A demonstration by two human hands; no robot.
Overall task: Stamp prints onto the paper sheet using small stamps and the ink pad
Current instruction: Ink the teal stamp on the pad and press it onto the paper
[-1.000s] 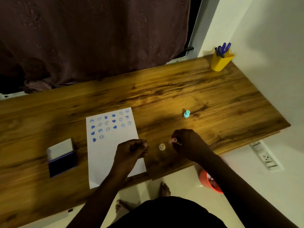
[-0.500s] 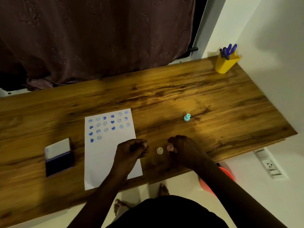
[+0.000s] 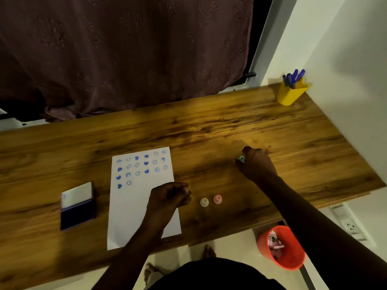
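Observation:
A white paper sheet (image 3: 134,206) lies on the wooden table (image 3: 230,130), with rows of blue heart and smiley prints across its upper part. The open ink pad (image 3: 77,206) sits left of the sheet. A cream stamp (image 3: 204,202) and a pink stamp (image 3: 217,199) stand upright side by side near the table's front edge. My left hand (image 3: 169,197) rests as a loose fist on the sheet's right edge, and I cannot see anything in it. Farther right, my right hand (image 3: 255,164) closes its fingers around a small teal stamp (image 3: 241,158).
A yellow cup (image 3: 291,93) holding blue pens stands at the table's far right corner by the white wall. Below the table's right front edge is an orange bin (image 3: 282,248). A dark curtain hangs behind the table. My feet show under the front edge.
My right hand set the pink stamp down beside the cream one, then reached away to the right and closed on the teal stamp. My left hand stayed put.

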